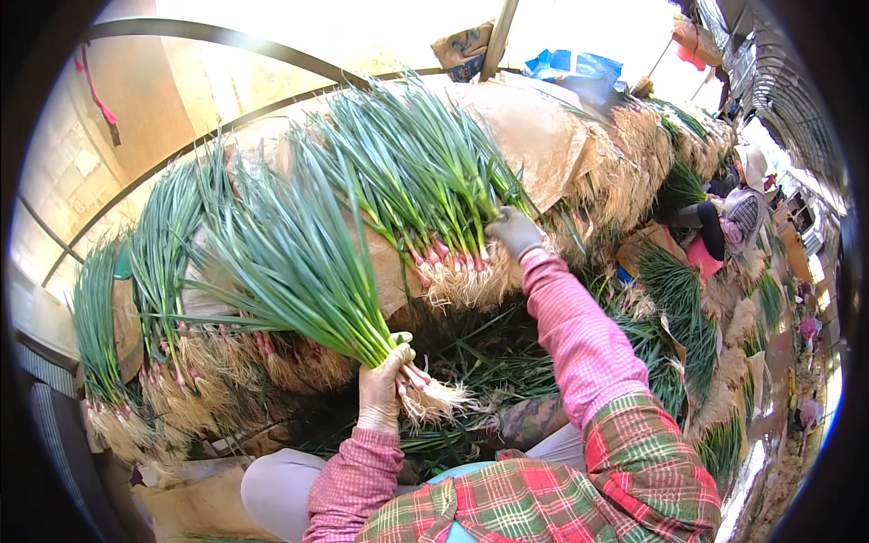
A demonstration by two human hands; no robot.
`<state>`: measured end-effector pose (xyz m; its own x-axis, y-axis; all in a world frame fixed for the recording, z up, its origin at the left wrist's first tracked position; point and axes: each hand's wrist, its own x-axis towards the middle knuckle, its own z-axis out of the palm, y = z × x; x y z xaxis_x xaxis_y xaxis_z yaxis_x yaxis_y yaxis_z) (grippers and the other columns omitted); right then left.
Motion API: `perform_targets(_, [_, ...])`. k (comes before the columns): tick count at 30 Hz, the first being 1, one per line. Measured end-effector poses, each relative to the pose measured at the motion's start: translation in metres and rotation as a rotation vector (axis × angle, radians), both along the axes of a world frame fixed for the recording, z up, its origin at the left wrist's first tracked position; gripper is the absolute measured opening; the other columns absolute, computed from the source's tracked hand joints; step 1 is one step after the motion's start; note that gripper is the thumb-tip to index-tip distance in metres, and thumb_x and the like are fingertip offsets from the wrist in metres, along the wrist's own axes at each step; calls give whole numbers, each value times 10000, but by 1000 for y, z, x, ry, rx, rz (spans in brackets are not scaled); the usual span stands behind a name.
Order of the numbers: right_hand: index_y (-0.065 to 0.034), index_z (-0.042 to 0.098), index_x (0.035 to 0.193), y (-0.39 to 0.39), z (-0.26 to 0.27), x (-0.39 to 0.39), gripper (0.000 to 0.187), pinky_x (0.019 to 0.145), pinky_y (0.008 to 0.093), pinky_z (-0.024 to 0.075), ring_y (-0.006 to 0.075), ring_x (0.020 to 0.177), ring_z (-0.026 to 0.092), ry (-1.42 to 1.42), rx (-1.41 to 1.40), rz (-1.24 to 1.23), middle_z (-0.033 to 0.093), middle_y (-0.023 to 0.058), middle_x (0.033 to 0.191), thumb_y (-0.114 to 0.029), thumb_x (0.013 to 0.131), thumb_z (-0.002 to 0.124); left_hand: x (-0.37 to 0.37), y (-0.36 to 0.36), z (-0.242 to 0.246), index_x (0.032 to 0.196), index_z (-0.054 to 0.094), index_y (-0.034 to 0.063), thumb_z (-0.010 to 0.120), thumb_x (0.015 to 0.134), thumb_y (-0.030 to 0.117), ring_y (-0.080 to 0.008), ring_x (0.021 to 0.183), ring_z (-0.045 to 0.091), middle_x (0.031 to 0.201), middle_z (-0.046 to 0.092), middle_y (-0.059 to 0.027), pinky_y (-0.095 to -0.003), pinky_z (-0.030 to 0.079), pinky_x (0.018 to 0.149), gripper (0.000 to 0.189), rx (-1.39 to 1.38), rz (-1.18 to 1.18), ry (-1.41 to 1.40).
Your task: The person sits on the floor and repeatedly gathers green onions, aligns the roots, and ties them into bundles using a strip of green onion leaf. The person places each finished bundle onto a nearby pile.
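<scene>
My gloved left hand (384,380) is closed around a thick bunch of green allium plants (305,278), apparently young garlic or spring onions. Their long leaves fan out to the upper left, and pink bulbs and pale roots stick out below my fist. My right hand (516,231), in a grey glove, is at the right side of a loose row of the same plants (434,183) on the heap. Its curled fingers grip green stalks there, slightly blurred. The row's pink bulbs and stringy roots hang towards me over the edge of a brown sheet (387,271).
More bunches (163,251) lie along the heap at left, beside a brown board (127,326). Loose green leaves (502,366) litter the ground before my knees. Root-covered stacks (624,163) run off to the right, where another person (740,203) sits. A metal pole (499,41) rises behind.
</scene>
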<state>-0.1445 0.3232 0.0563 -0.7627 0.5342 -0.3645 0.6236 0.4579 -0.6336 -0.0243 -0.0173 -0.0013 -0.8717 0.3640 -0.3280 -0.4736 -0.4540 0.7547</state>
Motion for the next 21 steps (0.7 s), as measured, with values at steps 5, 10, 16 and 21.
perform_targets(5, [-20, 630, 1261, 44, 77, -18, 703, 892, 421, 570, 265, 1010, 691, 403, 540, 33, 699, 113, 1138, -623, 899, 654, -5, -1, 20, 1219, 609, -38, 622, 959, 151, -222, 565, 690, 904, 709, -137, -252, 528, 504, 322, -41, 28, 139])
perform_targets(10, [-48, 690, 1189, 9, 87, -2, 352, 638, 319, 606, 194, 831, 672, 380, 1250, 424, 673, 105, 970, -331, 989, 629, -3, 4, 28, 1306, 552, -85, 644, 955, 147, -186, 575, 698, 796, 687, -116, -190, 443, 419, 431, -76, 53, 216])
perform_targets(16, [-93, 620, 1355, -21, 48, 31, 470, 1012, 374, 521, 234, 1086, 688, 255, 411, 533, 699, 102, 1262, -361, 972, 666, -2, -11, 15, 1469, 425, -59, 655, 978, 151, -201, 581, 683, 859, 678, -112, -231, 489, 424, 581, 80, 47, 0])
perform_targets(21, [-122, 726, 1176, -7, 46, 40, 377, 902, 389, 558, 297, 1004, 711, 330, 507, 384, 742, 115, 1116, -427, 972, 643, 7, -29, 34, 1286, 560, -43, 609, 961, 137, -192, 556, 693, 805, 677, -98, -210, 482, 411, 375, 186, 91, 149])
